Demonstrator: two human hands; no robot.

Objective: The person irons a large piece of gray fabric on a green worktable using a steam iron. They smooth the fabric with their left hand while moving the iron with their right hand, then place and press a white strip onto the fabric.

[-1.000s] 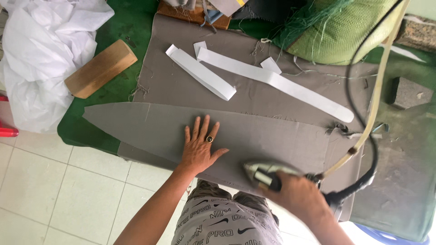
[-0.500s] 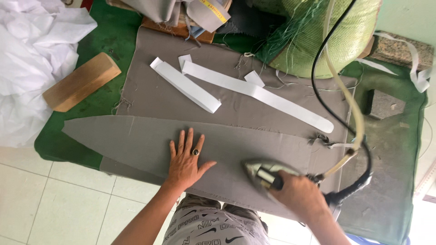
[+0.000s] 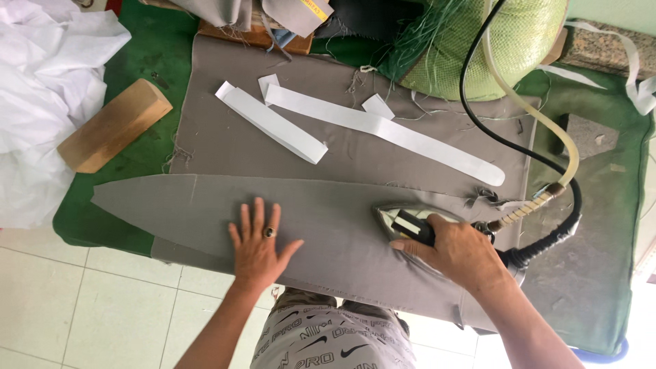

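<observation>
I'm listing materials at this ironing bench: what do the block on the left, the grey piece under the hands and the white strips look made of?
Block: pale, unfinished wood, judging by its matte tan faces. Grey piece: woven cloth, matte, with frayed threads at nearby edges. White strips: thin, flat and smooth; probably interfacing or paper tape, but the look leaves that open.

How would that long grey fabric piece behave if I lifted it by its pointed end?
Probably floppy: the grey piece lies flat and thin, following the cloth under it. It would likely drag, since the left hand and the iron under the right hand press on it. The frayed edges suggest it may shed threads.
</observation>
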